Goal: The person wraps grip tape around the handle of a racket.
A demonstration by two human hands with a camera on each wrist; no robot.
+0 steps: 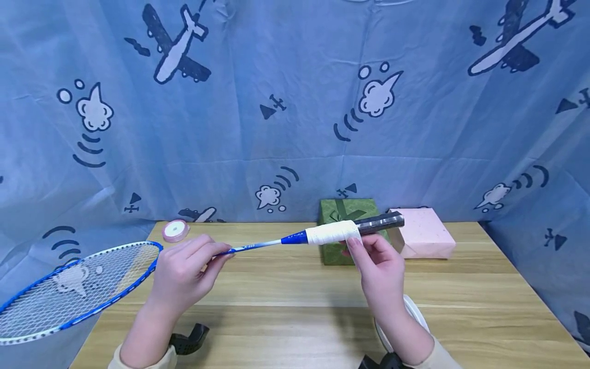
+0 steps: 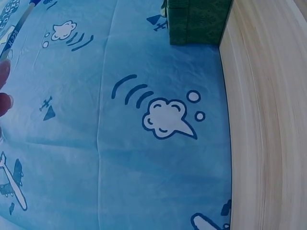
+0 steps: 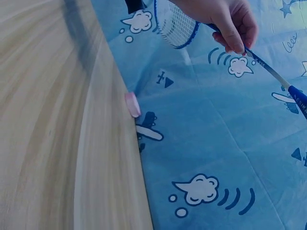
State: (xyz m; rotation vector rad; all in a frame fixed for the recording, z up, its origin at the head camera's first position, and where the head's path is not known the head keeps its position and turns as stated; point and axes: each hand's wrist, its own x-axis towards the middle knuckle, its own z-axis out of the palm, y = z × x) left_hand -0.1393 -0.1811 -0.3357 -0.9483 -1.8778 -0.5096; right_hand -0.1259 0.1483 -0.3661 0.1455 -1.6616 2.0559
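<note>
Blue racket in both hands

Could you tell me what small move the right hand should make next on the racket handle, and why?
Probably roll the next turn of white grip tape further toward the butt. The tape covers only the part of the handle nearest the shaft; the dark end is bare. The left hand holds the shaft and the right hand pinches the wrap's edge.

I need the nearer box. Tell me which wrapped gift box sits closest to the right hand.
The green wrapped gift box, directly behind the right hand; the pink wrapped gift box lies farther right.
</note>
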